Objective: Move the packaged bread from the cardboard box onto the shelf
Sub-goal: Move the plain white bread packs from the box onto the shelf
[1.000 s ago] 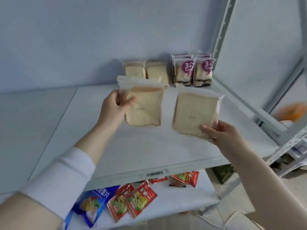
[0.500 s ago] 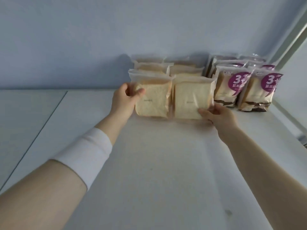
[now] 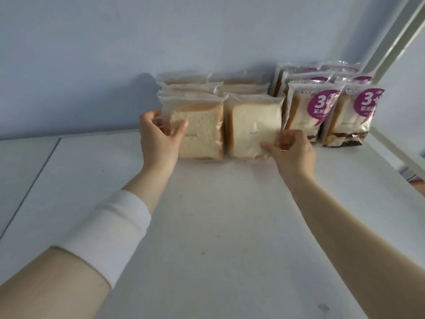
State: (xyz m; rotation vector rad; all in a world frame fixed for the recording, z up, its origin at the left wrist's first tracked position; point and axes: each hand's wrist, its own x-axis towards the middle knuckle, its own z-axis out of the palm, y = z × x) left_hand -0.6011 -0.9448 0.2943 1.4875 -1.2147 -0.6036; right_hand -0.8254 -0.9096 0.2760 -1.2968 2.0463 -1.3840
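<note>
While the left pack (image 3: 200,132) and the right pack (image 3: 253,130) of plain bread stand upright side by side on the shelf (image 3: 218,226), the left hand (image 3: 158,137) grips the left pack, fingers (image 3: 150,116) curled round its edge, and the right hand (image 3: 294,155) pinches the right pack's lower corner. Purple-labelled packs (image 3: 308,113) stand just beside, to the right; further plain packs (image 3: 241,85) stand behind, against the wall (image 3: 161,42).

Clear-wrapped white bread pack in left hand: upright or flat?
Upright. The clear-wrapped white bread pack stands on its bottom edge on the white shelf, face toward camera, left hand gripping its side.
</note>
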